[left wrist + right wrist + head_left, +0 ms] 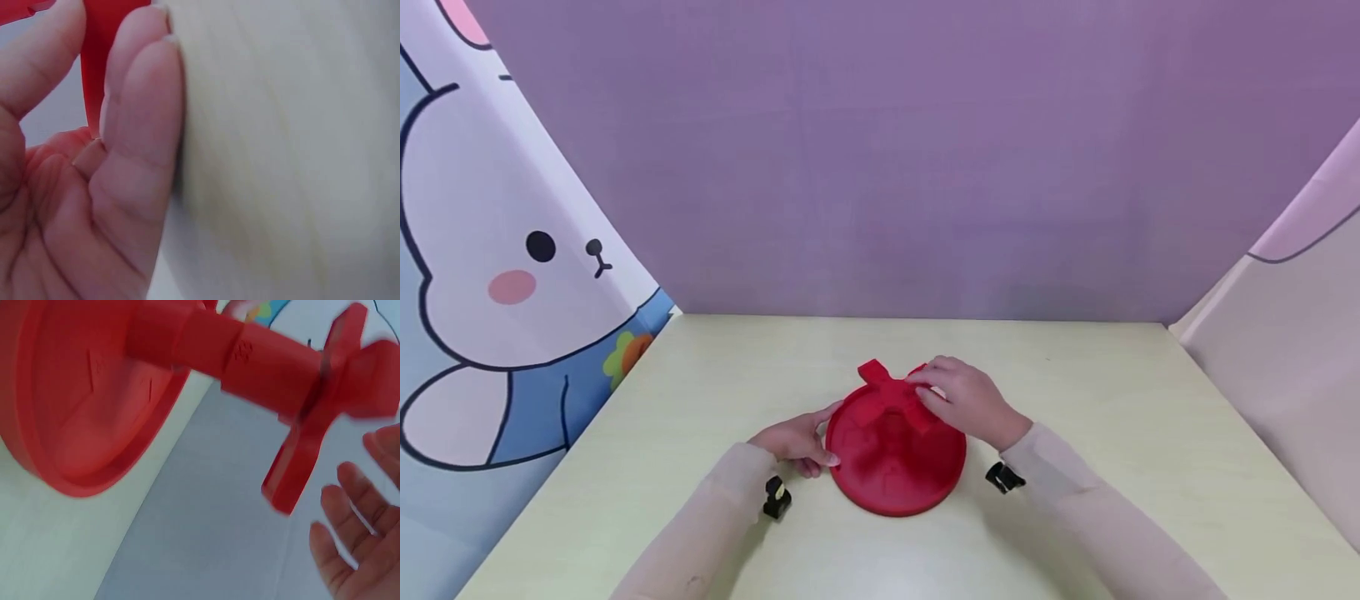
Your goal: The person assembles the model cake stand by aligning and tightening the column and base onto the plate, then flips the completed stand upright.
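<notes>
A red plastic stand has a round, shallow-rimmed base on the table, a stepped post rising from it, and a cross-shaped top piece. At the base's left edge, my left hand holds the rim, its thumb and fingers spread around it. In the left wrist view the lower fingers lie against the tabletop beside the red side wall. My right hand is over the right side of the top piece in the head view. The right wrist view shows its fingers loosely bent and apart from the slightly blurred cross arms.
The pale wooden table ends at a purple backdrop. A cartoon-printed sheet hangs at the left and a pale one at the right. Black wrist pieces sit by both cuffs.
</notes>
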Available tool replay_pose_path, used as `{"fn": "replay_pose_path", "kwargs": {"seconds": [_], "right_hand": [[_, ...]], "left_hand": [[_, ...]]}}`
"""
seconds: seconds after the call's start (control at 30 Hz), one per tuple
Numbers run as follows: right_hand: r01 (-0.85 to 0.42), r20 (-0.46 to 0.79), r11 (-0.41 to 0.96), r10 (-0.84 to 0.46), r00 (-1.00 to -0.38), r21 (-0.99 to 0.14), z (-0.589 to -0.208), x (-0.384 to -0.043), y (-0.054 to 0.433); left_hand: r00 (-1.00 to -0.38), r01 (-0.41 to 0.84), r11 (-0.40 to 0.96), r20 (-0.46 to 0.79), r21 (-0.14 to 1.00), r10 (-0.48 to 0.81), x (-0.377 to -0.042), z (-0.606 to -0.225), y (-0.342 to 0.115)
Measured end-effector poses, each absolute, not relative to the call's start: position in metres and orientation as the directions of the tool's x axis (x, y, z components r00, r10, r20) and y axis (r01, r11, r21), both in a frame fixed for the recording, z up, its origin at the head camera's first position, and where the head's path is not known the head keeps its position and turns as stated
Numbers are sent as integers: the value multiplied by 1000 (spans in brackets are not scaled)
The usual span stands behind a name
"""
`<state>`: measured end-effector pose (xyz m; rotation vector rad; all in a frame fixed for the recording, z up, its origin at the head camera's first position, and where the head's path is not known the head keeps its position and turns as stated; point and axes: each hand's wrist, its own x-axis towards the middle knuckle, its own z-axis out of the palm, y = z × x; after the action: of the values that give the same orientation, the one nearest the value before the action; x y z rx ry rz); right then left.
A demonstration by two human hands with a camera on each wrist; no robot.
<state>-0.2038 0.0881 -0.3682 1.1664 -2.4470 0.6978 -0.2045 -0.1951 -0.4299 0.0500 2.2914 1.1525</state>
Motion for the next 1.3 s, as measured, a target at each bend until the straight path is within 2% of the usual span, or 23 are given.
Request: {"fn": "replay_pose_path", "kwargs": {"seconds": [0.1, 0.23, 0.33, 0.53, 0.77, 1.03, 1.3], "right_hand": [[-787, 461, 493, -638, -616, -370, -364, -212, 89], [-710, 321, 505, -653, -686, -491, -364, -219, 89], [-657, 239, 525, -653, -719, -541, -365, -221, 88], [-650, 218, 555, -650, -728, -519, -369, -220, 89], [-615, 193, 642, -604, -773, -457, -370, -220, 98], [-534, 124, 645, -568, -814, -547, -368, -214, 102], [-592, 136, 609, -627, -767, -528, -368, -203, 102]], "left_hand": [[-837, -222, 622, -474, 751, 273, -203, -428, -197], [-831, -229, 605, -477, 763, 287, -203, -428, -198], [-827, -237, 598, -482, 766, 290, -202, -428, -198], [-827, -245, 615, -492, 749, 270, -203, -428, -196], [-824, -235, 631, -496, 739, 274, -204, -427, -196], [-831, -218, 641, -484, 736, 273, -204, -426, -197], [-829, -223, 628, -484, 745, 280, -202, -424, -197]]}}
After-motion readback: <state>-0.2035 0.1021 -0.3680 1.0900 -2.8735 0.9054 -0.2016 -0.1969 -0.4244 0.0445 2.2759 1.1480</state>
